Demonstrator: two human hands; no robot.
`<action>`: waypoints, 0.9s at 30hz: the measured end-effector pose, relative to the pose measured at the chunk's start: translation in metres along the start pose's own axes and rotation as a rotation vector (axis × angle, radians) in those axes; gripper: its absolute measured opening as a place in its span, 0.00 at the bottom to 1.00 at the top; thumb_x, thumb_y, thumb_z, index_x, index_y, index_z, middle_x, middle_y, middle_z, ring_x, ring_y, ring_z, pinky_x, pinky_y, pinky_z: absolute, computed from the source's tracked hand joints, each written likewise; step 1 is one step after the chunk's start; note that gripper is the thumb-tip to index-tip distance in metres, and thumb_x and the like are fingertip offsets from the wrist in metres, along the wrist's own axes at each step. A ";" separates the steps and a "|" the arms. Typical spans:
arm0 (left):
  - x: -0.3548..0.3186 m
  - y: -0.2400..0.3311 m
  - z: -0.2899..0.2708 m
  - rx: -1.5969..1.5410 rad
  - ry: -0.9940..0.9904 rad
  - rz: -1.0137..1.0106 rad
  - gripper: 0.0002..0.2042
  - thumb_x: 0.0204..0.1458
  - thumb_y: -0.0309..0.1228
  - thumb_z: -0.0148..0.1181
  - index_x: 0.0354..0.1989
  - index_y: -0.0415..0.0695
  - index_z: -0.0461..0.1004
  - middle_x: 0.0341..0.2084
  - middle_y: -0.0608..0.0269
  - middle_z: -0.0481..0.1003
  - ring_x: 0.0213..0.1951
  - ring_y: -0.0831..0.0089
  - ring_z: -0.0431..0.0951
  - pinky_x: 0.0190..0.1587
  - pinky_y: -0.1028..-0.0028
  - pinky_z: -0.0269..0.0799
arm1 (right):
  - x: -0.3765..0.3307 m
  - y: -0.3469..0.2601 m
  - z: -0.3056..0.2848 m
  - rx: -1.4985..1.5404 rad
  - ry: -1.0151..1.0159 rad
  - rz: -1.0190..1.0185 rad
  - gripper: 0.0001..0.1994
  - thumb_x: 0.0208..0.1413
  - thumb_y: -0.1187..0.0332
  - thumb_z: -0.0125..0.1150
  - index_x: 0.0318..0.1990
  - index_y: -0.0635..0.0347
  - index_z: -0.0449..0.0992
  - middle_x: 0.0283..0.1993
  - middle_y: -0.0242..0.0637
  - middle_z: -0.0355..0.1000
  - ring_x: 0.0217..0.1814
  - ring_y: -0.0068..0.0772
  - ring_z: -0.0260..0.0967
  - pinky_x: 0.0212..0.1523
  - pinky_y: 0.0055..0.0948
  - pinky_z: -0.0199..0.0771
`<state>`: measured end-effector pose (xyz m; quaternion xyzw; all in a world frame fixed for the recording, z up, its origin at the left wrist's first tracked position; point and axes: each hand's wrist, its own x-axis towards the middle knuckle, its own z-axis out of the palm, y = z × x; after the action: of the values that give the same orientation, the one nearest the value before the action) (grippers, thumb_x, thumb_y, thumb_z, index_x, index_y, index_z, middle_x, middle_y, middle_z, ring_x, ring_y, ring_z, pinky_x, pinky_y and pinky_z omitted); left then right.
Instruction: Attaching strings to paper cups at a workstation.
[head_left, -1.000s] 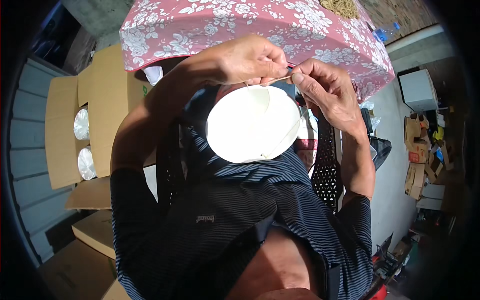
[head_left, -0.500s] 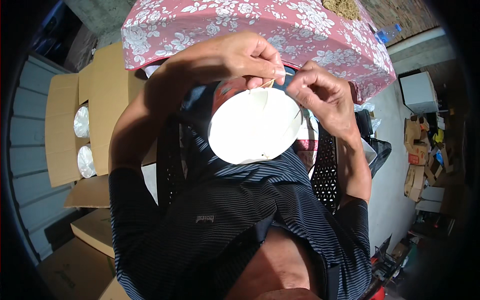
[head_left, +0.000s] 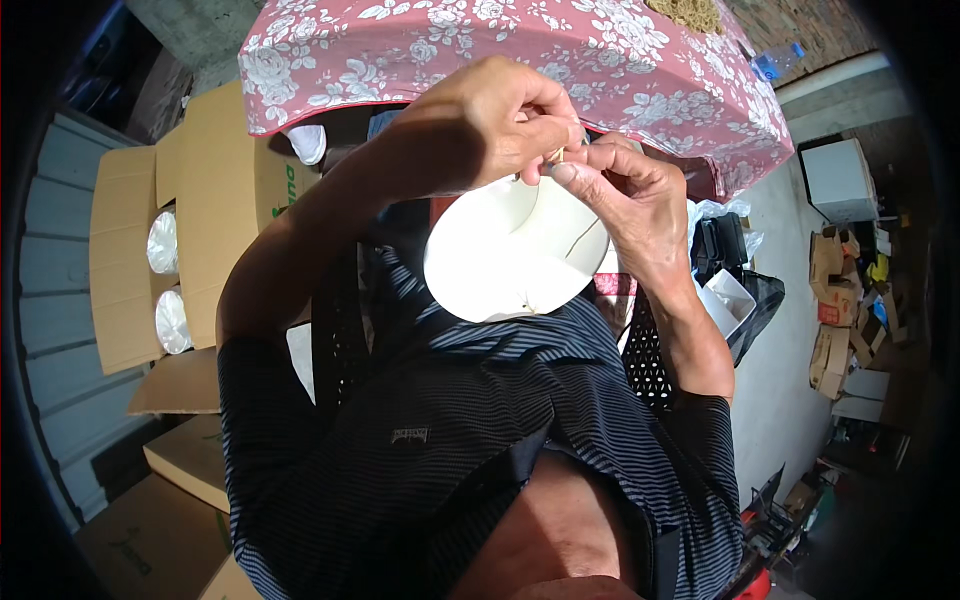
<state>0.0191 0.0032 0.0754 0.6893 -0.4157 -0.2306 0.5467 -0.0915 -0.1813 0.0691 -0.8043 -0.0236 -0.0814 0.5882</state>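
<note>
Light: strong, hard-edged; dark shadow patch low on panel (head_left: 50, 300), pale, ribbed, along left side. Wall (head_left: 215, 40) at upper left: grey, rough. Table (head_left: 720, 110) ahead under pink cloth, white flower print, edge hanging. Chair (head_left: 650, 372): black, perforated lattice. Floor (head_left: 785, 410) on right: smooth, grey. Carton (head_left: 240, 150) on left, flaps spread; more boxes (head_left: 130, 530) below it. White box (head_left: 838, 182) at right, cardboard heap (head_left: 830, 362) nearby, shaded. Brown coarse surface (head_left: 810, 25) at upper right; wall or ground, cannot tell.
</note>
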 end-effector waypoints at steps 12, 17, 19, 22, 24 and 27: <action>-0.003 0.002 -0.002 -0.069 -0.018 -0.032 0.11 0.67 0.32 0.58 0.43 0.34 0.77 0.28 0.64 0.75 0.29 0.81 0.75 0.36 0.78 0.72 | 0.001 0.010 -0.015 0.191 -0.087 0.133 0.03 0.61 0.76 0.64 0.36 0.65 0.83 0.34 0.28 0.80 0.36 0.13 0.73 0.41 0.19 0.75; -0.004 -0.009 -0.006 -0.313 -0.069 -0.069 0.11 0.63 0.34 0.62 0.44 0.38 0.74 0.33 0.61 0.77 0.35 0.78 0.77 0.42 0.76 0.74 | -0.004 0.016 -0.016 -0.013 -0.068 -0.007 0.03 0.58 0.76 0.65 0.33 0.66 0.82 0.32 0.27 0.75 0.34 0.14 0.68 0.36 0.19 0.68; -0.007 -0.010 -0.006 -0.564 -0.034 -0.111 0.11 0.59 0.29 0.64 0.45 0.38 0.73 0.37 0.57 0.80 0.39 0.75 0.81 0.46 0.75 0.77 | -0.008 0.011 -0.013 -0.195 -0.019 -0.136 0.02 0.54 0.77 0.67 0.32 0.67 0.82 0.31 0.28 0.70 0.32 0.17 0.64 0.32 0.21 0.64; -0.010 -0.013 -0.002 -0.535 -0.004 -0.101 0.12 0.57 0.25 0.65 0.47 0.37 0.72 0.41 0.51 0.82 0.44 0.71 0.83 0.49 0.72 0.79 | -0.011 0.011 -0.011 -0.272 -0.037 -0.192 0.02 0.51 0.77 0.69 0.32 0.67 0.81 0.29 0.28 0.69 0.32 0.17 0.64 0.31 0.22 0.64; -0.013 -0.013 0.005 -0.512 0.033 -0.086 0.12 0.57 0.25 0.65 0.47 0.37 0.73 0.41 0.51 0.82 0.45 0.70 0.84 0.50 0.72 0.80 | -0.011 0.009 -0.012 -0.268 -0.053 -0.191 0.02 0.52 0.77 0.69 0.32 0.67 0.82 0.30 0.29 0.69 0.32 0.17 0.64 0.32 0.22 0.64; -0.015 -0.011 0.013 -0.335 0.128 -0.029 0.11 0.58 0.24 0.65 0.47 0.37 0.74 0.41 0.52 0.83 0.45 0.71 0.84 0.50 0.72 0.79 | -0.009 0.004 -0.014 -0.216 -0.088 -0.151 0.03 0.53 0.76 0.68 0.32 0.67 0.82 0.30 0.29 0.70 0.32 0.17 0.64 0.32 0.22 0.64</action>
<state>0.0044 0.0093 0.0597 0.6077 -0.3261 -0.2602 0.6758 -0.1011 -0.1956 0.0682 -0.8615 -0.1011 -0.0921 0.4890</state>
